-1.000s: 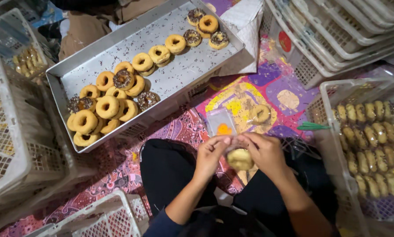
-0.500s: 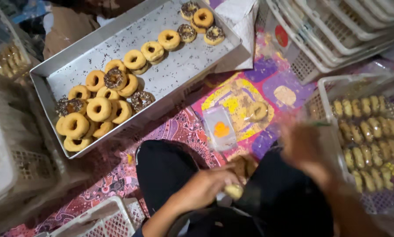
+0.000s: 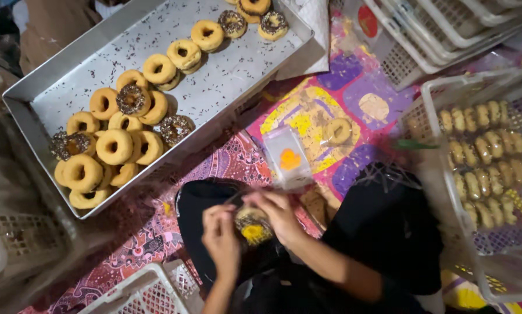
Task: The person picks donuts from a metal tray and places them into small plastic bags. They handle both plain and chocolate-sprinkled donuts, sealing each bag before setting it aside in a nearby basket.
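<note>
Your left hand (image 3: 223, 238) and right hand (image 3: 279, 213) are both closed on a bagged doughnut (image 3: 251, 224), held over your lap; fingers pinch its clear wrapper from both sides. Just beyond lies a small clear bag (image 3: 288, 157) with an orange mark on the patterned mat (image 3: 214, 166). To your right, a white crate (image 3: 493, 157) of wrapped doughnuts. Farther left, a metal tray (image 3: 226, 75) of plain and sprinkled doughnuts (image 3: 114, 145).

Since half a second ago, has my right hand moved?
Yes. The right hand has come back leftward, away from the crate, to the doughnut that the left hand holds over the lap.
</note>
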